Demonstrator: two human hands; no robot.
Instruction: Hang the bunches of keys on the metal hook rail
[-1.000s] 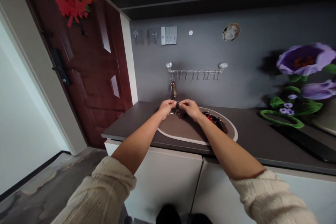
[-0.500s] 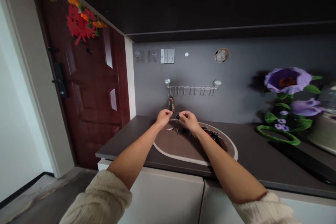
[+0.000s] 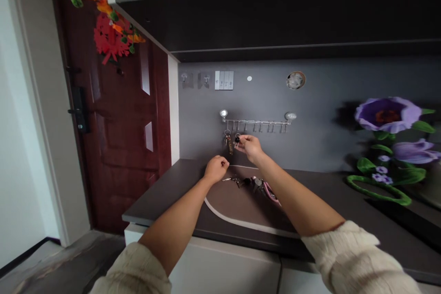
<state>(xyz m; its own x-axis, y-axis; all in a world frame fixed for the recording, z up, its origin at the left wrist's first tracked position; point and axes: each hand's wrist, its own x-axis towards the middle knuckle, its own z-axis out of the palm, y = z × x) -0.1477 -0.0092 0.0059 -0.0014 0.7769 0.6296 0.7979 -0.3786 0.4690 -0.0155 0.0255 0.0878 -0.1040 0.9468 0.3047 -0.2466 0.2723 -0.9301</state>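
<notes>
My right hand [image 3: 251, 148] is raised to the hook rail [image 3: 257, 122] on the grey wall, its fingertips pinching a key ring with a black-headed key [image 3: 237, 140]. That ring is just under the hooks; whether it rests on one I cannot tell. Left of it, another bunch of keys with a brown tag [image 3: 229, 142] hangs from the leftmost hook. Lower down, my left hand [image 3: 216, 169] is curled closed above the mat's edge, with nothing visible in it. Several loose keys [image 3: 231, 179] and a pink-looped bunch [image 3: 270, 191] lie on the brown oval mat [image 3: 237, 204], partly behind my right forearm.
A dark cabinet [image 3: 268, 18] overhangs the counter [image 3: 165, 193]. Purple plush flowers [image 3: 387, 115] stand on the right, by a long black object [image 3: 406, 223]. Two clear wall hooks [image 3: 206, 79] and a switch panel [image 3: 224, 80] are above the rail. A dark red door [image 3: 120, 147] is at left.
My right hand has risen from above the mat to the hooks with the key ring. My left hand has moved down from the hanging tag and curled in. The view has shifted slightly.
</notes>
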